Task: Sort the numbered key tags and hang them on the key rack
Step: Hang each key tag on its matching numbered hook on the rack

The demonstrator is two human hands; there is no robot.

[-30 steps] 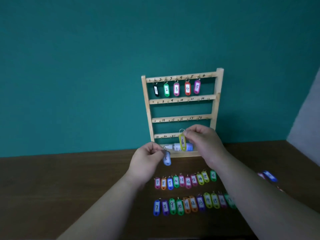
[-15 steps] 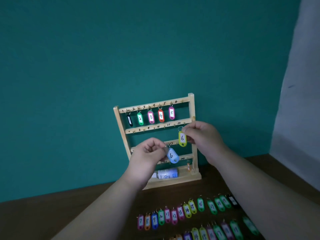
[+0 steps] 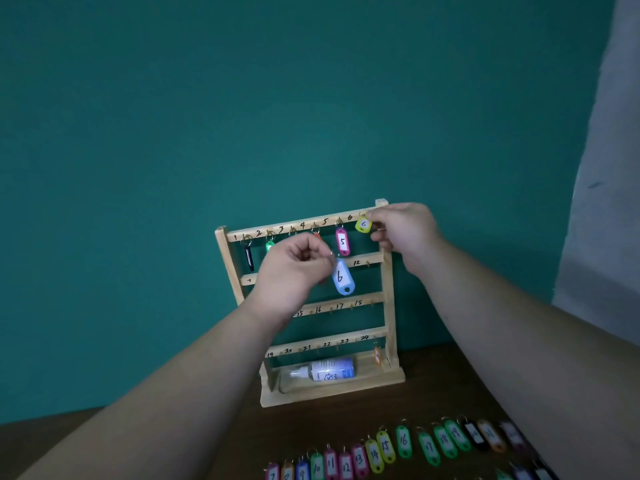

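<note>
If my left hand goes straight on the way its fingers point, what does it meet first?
Likely the pink key tag numbered 5 hanging from the wooden key rack, just past the left hand; depth is unclear.

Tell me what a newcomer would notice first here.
Two hands work at the wooden rack, centre frame. The right hand holds a yellow tag marked 6 at the top rail's right end, by the 6 hook, and the left hand pinches a blue tag, also 6, before the second rail. A colourful row of tags lies on the table below.
</note>
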